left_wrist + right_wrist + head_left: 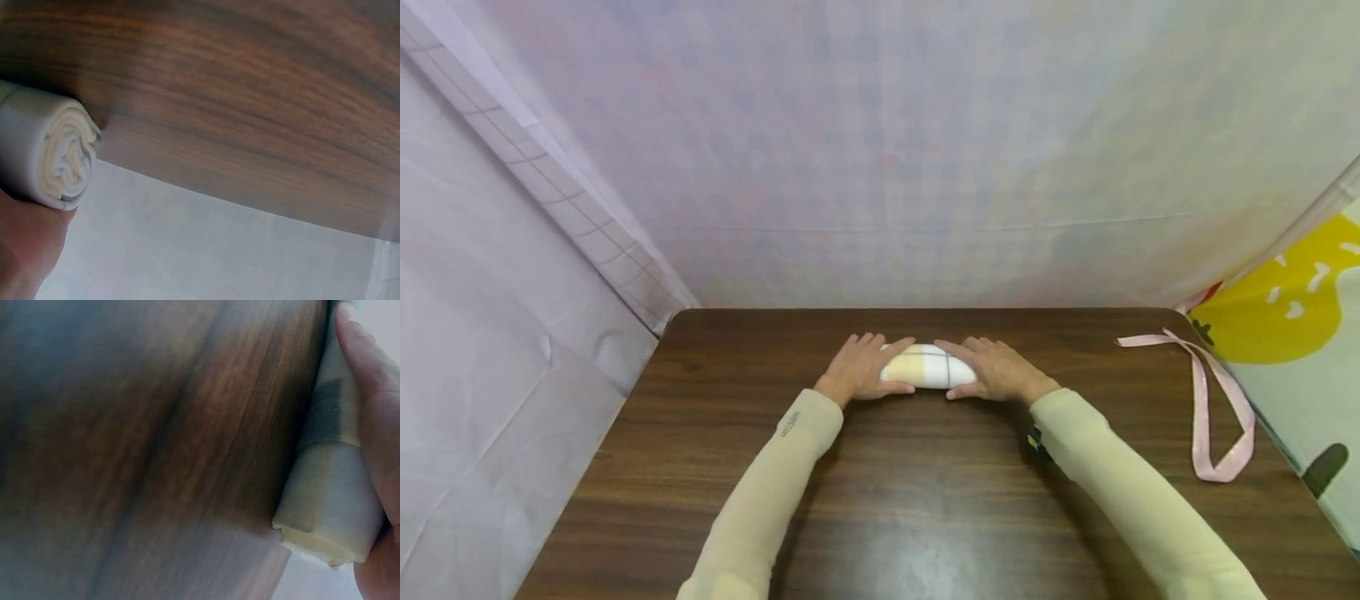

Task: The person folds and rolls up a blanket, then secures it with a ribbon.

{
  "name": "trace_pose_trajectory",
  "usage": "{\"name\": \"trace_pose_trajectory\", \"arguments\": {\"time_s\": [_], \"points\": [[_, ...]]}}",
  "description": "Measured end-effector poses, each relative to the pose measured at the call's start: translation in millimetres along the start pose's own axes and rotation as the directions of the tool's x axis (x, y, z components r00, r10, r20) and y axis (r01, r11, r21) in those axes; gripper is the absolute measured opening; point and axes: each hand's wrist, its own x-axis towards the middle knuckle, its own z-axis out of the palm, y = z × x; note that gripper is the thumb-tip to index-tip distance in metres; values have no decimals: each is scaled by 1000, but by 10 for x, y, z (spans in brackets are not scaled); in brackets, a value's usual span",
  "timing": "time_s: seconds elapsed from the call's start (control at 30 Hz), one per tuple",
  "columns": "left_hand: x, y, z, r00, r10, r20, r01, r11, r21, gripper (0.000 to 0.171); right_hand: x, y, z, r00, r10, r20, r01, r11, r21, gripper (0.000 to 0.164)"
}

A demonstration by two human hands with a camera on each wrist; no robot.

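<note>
A rolled-up cloth [931,367], white with a pale yellow patch and thin grey lines, lies crosswise on the dark wooden table. My left hand [867,367] grips its left end, thumb on the near side and fingers on the far side. At the right end my right hand [996,370] holds it the same way. Spiral layers of white and cream show in the end of the roll [69,156] in the left wrist view. In the right wrist view, the right hand [381,437] lies along the roll [331,481]. Parts of both ends are hidden under the hands.
A pink ribbon [1201,408] lies looped on the right side of the wooden table [925,500]. Behind the far edge hangs a pale checked curtain [887,167]. White sheeting [497,333] flanks the left, and a cloth with a yellow print [1277,308] the right.
</note>
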Motion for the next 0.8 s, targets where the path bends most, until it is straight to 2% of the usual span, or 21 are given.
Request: {"name": "trace_pose_trajectory", "arguments": {"time_s": [0.4, 0.8], "points": [[55, -23, 14, 1000, -21, 11, 21, 1000, -10, 88, 42, 39, 9, 1000, 13, -3, -13, 1000, -17, 93], [24, 3, -37, 1000, -25, 11, 25, 999, -23, 90, 28, -1, -36, 1000, 5, -17, -5, 1000, -23, 96]]}}
